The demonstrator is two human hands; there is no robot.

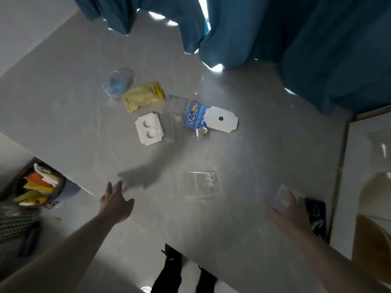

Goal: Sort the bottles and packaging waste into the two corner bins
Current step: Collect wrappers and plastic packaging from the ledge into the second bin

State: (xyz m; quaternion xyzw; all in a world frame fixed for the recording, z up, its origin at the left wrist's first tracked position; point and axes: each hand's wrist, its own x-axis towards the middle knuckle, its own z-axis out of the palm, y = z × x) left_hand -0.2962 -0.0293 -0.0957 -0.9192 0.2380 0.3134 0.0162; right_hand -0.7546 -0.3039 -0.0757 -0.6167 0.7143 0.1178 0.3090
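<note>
Right hand (291, 210), low right of the frame: fingers curled around a crumpled piece of clear plastic wrap (282, 198), holding it just above the grey table (63, 92). Arm reaching in from the bottom right corner. Just right of that hand, lying on the table's edge, a dark blue wrapper (316, 214).

Left hand (116, 203), low left of centre: fingers spread out straight, with something small and pink (114, 188) showing at the fingertips; too blurry to tell if gripped or only touched. Arm stretched up from the bottom left corner, hand over the table's edge.

Far left, below the table: a round dark bin (60, 192) holding yellow, orange and white wrappers.

Middle of the table, a pile of waste: a squashed clear plastic bottle (119, 82), touching a yellow bag (142, 96); below, a white card tray with two round holes (149, 129); to the right, a blue and white packet (193, 116) partly under a white card with one dark dot (221, 119). Lower down, a flat clear plastic bag (200, 183).

Top of the frame: blue curtains (317, 39).
</note>
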